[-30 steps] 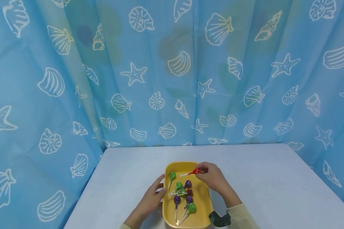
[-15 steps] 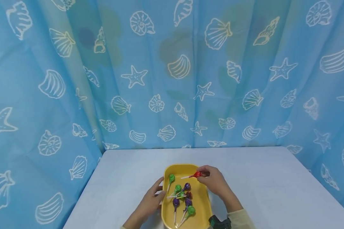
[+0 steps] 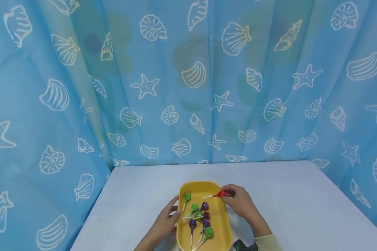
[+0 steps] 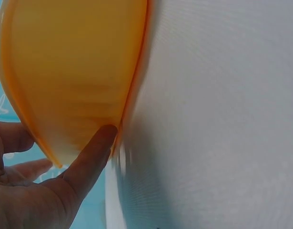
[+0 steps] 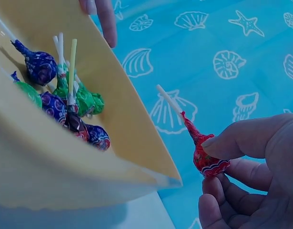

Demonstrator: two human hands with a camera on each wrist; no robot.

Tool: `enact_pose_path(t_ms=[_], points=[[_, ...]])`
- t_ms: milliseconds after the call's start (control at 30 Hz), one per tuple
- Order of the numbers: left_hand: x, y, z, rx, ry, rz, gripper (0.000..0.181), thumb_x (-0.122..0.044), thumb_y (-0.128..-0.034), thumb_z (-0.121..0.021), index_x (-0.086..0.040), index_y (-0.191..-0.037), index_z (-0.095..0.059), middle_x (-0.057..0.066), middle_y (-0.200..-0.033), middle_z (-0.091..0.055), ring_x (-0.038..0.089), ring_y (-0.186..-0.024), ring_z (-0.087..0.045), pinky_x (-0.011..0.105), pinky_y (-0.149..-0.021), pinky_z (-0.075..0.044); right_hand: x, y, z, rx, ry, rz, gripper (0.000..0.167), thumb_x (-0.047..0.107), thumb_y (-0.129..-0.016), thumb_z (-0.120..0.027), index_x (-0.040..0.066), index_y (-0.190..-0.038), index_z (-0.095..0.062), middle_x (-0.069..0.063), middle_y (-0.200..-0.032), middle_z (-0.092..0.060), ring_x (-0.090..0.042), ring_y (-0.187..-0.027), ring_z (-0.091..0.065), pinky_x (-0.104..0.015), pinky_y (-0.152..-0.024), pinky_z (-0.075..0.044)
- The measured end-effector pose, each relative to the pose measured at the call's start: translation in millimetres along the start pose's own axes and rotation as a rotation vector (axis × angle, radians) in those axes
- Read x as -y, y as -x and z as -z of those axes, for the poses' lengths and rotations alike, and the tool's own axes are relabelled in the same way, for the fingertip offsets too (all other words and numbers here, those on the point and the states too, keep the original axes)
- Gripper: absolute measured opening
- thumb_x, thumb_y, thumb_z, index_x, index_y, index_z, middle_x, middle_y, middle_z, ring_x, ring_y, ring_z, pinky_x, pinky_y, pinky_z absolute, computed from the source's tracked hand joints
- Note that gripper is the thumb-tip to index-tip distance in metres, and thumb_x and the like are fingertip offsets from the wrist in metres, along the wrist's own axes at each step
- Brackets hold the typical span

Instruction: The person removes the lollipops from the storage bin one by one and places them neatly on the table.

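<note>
A red-wrapped lollipop (image 3: 220, 194) is pinched by its candy end between the thumb and fingers of my right hand (image 3: 239, 201), over the far right corner of a yellow tray (image 3: 221, 240). Its white stick points left, and the right wrist view shows the red wrapper clearly. Against the tray's left side rests my left hand (image 3: 164, 221). In the left wrist view one straight finger (image 4: 91, 157) touches the outer wall, the thumb beside the rim. Inside the tray lie several lollipops, among them a green one (image 3: 208, 232) and a purple one (image 3: 192, 223).
The tray stands on a white-covered table (image 3: 138, 188). Blue curtains (image 3: 176, 83) with white shell prints surround it at the back and sides. A dark device (image 3: 245, 246) sits on the right wrist.
My right hand has shifted slightly rightward with the red lollipop, toward the tray's right rim. The left hand stays at the tray's side. The head view has tilted slightly.
</note>
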State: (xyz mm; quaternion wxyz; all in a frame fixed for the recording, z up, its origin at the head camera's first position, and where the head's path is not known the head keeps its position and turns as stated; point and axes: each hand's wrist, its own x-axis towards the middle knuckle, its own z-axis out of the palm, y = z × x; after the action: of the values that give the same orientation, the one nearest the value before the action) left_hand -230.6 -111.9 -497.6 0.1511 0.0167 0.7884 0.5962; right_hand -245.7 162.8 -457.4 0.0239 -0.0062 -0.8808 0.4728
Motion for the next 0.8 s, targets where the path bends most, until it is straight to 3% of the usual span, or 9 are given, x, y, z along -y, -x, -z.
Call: enact_pose_path(t_ms=[433, 800], points=[[-1.2, -1.8, -1.1, 0.001, 0.012, 0.035, 0.061, -0.017, -0.106, -0.054, -0.012, -0.161, -0.028, 0.028, -0.144, -0.047, 0.046, -0.124, -0.056, 0.043, -0.078, -0.064, -17.7, 3.1, 13.0, -0.026, 0.011, -0.043, 0.03, 0.006, -0.086, -0.075, 0.0, -0.114, -0.07, -0.005, -0.1, -0.068, -0.023, -0.095, -0.061, -0.04, -0.082, -0.062], [1.2, 0.5, -0.3, 0.004, 0.007, -0.012, 0.06, -0.014, -0.1057, -0.053, -0.011, -0.161, -0.029, 0.028, -0.143, -0.048, 0.047, -0.124, -0.055, 0.043, -0.078, -0.065, -32.7, 1.8, 18.8, -0.051, 0.018, -0.061, 0.03, 0.005, -0.087, -0.074, -0.001, -0.116, -0.07, -0.005, -0.101, -0.068, -0.023, -0.095, -0.062, -0.041, -0.084, -0.062]])
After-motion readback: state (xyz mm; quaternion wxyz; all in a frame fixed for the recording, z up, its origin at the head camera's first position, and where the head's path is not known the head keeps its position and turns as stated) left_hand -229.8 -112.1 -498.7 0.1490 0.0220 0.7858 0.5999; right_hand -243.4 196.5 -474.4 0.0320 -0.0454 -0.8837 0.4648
